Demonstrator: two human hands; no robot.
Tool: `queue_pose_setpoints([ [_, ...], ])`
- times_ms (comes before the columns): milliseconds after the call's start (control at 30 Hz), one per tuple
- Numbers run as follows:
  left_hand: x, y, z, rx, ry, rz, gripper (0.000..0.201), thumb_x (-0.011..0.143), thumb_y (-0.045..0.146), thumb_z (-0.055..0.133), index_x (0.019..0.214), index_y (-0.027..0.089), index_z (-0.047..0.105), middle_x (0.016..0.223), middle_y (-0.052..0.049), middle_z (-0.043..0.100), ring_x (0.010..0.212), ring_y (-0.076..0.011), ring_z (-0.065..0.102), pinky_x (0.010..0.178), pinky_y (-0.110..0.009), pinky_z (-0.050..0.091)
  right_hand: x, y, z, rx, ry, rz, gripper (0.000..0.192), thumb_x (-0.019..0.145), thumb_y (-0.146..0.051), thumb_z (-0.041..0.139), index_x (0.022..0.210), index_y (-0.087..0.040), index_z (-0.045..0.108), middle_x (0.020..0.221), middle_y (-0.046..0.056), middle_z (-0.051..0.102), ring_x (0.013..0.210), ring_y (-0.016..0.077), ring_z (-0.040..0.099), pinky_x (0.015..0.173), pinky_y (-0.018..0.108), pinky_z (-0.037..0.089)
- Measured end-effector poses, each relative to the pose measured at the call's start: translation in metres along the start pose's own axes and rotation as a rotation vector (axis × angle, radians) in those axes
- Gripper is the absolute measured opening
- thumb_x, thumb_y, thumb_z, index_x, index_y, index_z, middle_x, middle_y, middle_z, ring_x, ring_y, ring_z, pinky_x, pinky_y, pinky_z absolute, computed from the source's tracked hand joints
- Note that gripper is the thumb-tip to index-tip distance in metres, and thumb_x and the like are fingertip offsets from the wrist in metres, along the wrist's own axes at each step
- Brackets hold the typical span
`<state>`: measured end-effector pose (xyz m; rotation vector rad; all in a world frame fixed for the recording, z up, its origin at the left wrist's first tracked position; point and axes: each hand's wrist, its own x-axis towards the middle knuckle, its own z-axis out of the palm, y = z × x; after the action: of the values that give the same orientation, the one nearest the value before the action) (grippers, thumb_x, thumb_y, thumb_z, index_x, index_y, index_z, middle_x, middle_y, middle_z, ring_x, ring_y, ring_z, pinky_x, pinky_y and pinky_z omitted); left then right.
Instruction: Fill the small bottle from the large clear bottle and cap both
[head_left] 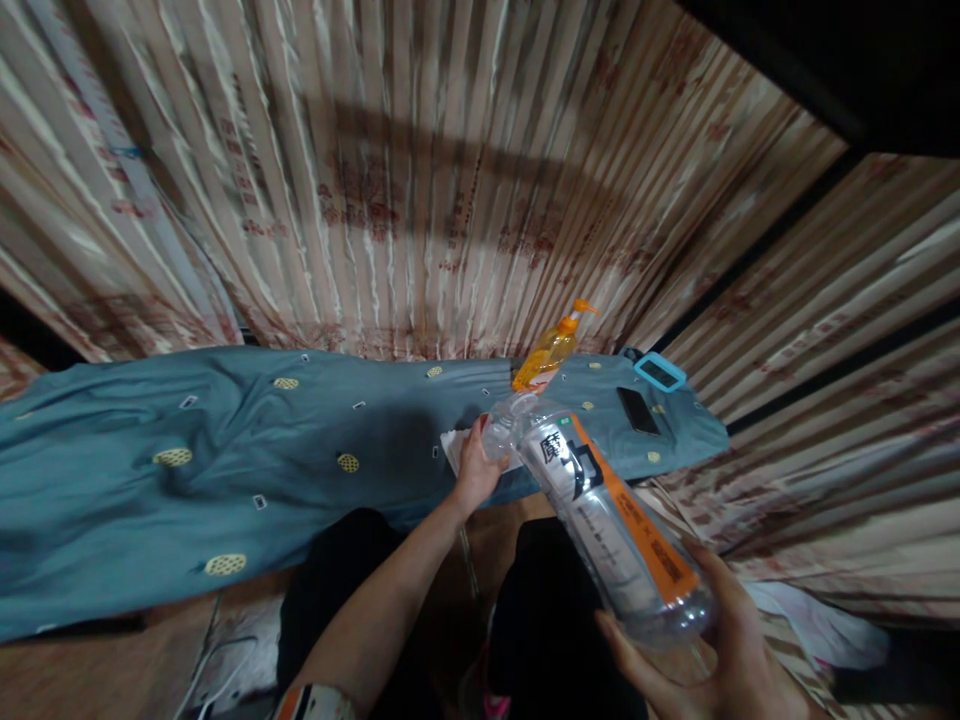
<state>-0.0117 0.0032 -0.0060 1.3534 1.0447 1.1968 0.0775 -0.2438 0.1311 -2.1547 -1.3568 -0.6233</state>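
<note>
My right hand grips a large clear plastic bottle near its base. The bottle has a silver and orange label with black characters, and it tilts with its neck toward the upper left. My left hand is closed around a small clear cup under the bottle's neck. Whether the bottle's mouth touches the cup, I cannot tell. A white paper sheet lies partly beneath the left hand. Just behind the cup stands an orange pump bottle.
Grey-blue cloth with yellow pineapples covers the long surface ahead. A black phone and a blue-framed device lie toward its right end. Pleated curtains hang behind and to the right. A white cable is on the floor.
</note>
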Motion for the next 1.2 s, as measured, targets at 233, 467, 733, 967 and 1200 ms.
queue_pose_setpoints([
  [233,0.000,0.000,0.000,0.014,-0.010,0.013,0.077,0.059,0.006,0.082,0.129,0.026,0.054,0.129,-0.007,0.069,0.122,-0.0287,0.063,0.114,-0.048,0.046,-0.002,-0.003,0.000,0.011,-0.028,0.088,0.096,0.082,-0.091,0.038,0.141,-0.016,0.050,0.106,0.016,0.074,0.080,0.0329,0.076,0.058,0.041,0.058],
  [467,-0.001,0.005,-0.002,0.006,-0.021,0.026,0.075,0.060,0.009,0.082,0.129,0.025,0.056,0.127,-0.006,0.069,0.118,-0.0278,0.064,0.112,-0.047,0.047,0.000,-0.005,-0.002,0.014,-0.022,0.050,0.093,0.085,-0.089,0.037,0.139,-0.014,0.050,0.108,0.016,0.074,0.078,0.0297,0.076,0.057,0.037,0.058],
  [733,-0.001,0.006,-0.001,0.021,-0.013,0.012,0.076,0.060,0.008,0.081,0.130,0.024,0.056,0.128,-0.008,0.068,0.119,-0.0290,0.063,0.112,-0.048,0.047,0.001,0.001,0.000,-0.026,0.008,-0.046,0.090,0.087,-0.085,0.040,0.138,-0.011,0.050,0.108,0.016,0.074,0.074,0.0265,0.075,0.058,0.035,0.058],
  [967,-0.002,0.009,-0.001,0.007,-0.023,-0.016,0.077,0.059,0.005,0.081,0.129,0.025,0.056,0.126,-0.006,0.070,0.116,-0.0285,0.065,0.108,-0.045,0.049,0.001,-0.007,-0.002,0.014,-0.036,0.078,0.097,0.082,-0.091,0.036,0.139,-0.015,0.050,0.109,0.016,0.073,0.076,0.0289,0.075,0.055,0.037,0.057],
  [1200,-0.001,0.010,-0.001,0.010,-0.024,-0.014,0.076,0.058,0.004,0.082,0.127,0.024,0.057,0.124,-0.006,0.070,0.116,-0.0293,0.065,0.110,-0.045,0.047,0.001,-0.003,-0.001,-0.012,-0.007,0.011,0.093,0.085,-0.088,0.039,0.139,-0.013,0.050,0.102,0.015,0.075,0.069,0.0273,0.074,0.052,0.035,0.056],
])
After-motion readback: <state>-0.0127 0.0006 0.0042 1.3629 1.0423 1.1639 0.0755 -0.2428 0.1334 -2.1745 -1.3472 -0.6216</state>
